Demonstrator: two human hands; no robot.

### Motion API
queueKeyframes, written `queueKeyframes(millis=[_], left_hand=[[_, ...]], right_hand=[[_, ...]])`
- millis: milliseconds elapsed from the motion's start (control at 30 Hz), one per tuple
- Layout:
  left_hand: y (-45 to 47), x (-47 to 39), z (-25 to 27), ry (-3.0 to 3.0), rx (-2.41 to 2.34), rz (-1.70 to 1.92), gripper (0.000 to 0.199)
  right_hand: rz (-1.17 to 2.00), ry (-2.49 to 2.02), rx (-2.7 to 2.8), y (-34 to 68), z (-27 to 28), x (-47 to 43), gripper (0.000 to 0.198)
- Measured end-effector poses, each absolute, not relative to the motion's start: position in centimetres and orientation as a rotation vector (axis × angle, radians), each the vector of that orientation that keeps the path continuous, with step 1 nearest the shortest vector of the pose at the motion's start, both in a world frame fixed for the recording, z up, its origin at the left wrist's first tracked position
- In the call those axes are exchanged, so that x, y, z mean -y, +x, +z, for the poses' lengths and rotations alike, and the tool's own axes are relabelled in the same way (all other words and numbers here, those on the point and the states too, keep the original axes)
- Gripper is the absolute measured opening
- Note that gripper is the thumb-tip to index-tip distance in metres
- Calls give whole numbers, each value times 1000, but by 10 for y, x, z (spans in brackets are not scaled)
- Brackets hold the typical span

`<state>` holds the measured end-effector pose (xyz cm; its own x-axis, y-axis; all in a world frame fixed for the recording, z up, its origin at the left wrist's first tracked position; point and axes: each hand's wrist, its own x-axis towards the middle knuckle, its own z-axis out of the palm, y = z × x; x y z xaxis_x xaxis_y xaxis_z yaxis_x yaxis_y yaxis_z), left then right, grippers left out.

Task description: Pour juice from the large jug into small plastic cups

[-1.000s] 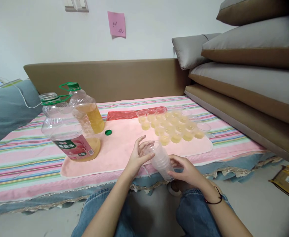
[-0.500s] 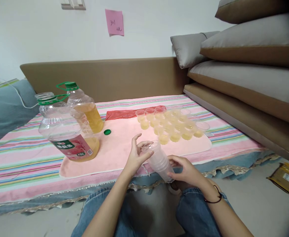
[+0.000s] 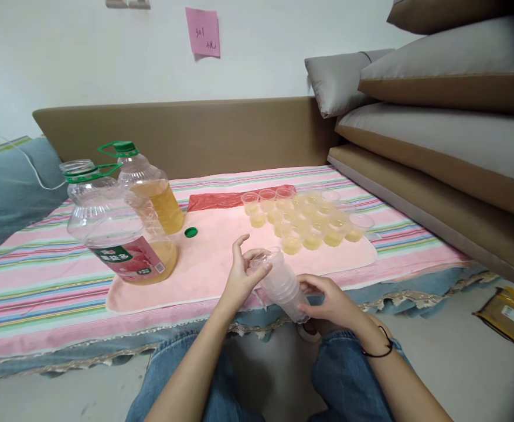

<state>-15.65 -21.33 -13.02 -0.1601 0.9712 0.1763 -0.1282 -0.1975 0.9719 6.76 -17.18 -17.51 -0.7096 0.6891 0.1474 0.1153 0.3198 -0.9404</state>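
Observation:
A stack of nested clear plastic cups [image 3: 282, 284] is tilted over the front edge of the bed, between my two hands. My left hand [image 3: 244, 271] grips its upper left end, thumb across the rim and index finger raised. Around the lower right end are the thumb and fingers of my right hand [image 3: 327, 298]. Beyond the stack, several cups of pale yellow drink [image 3: 312, 237] stand close together in rows on a pink mat [image 3: 213, 264].
An uncapped, partly filled juice bottle [image 3: 125, 258] stands at the left, with a capped bottle [image 3: 166, 205] behind it. A green cap [image 3: 190, 232] and a red plastic bag [image 3: 217, 201] lie nearby. Stacked cushions [image 3: 436, 129] rise at the right; a yellow package [image 3: 509, 319] is on the floor.
The camera view has tilted slightly downward. Both hands keep hold of the cup stack in nearly the same pose.

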Motion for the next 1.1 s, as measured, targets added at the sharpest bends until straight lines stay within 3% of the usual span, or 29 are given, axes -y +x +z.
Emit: queueKeyframes(millis=[133, 267, 333, 533, 900, 1100], left_hand=[[-156, 213, -132, 1172, -1117, 1524, 76], [-156, 213, -133, 1199, -1069, 1489, 79], [-156, 213, -134, 1207, -1034, 1461, 80], [-156, 213, -135, 1206, -984, 1438, 81], [-157, 214, -134, 1201, -968, 1445, 82], [-156, 214, -131, 1218, -966, 1445, 81]], right_hand=[[1418, -686, 2051, 67, -173, 173, 48], [1398, -661, 1989, 66, -178, 177, 89], [1349, -655, 1995, 65, -182, 179, 98], [1219, -707, 2076, 58, -185, 180, 87], [1233, -719, 2057, 58, -189, 182, 84], [1244, -724, 2054, 57, -191, 181, 95]])
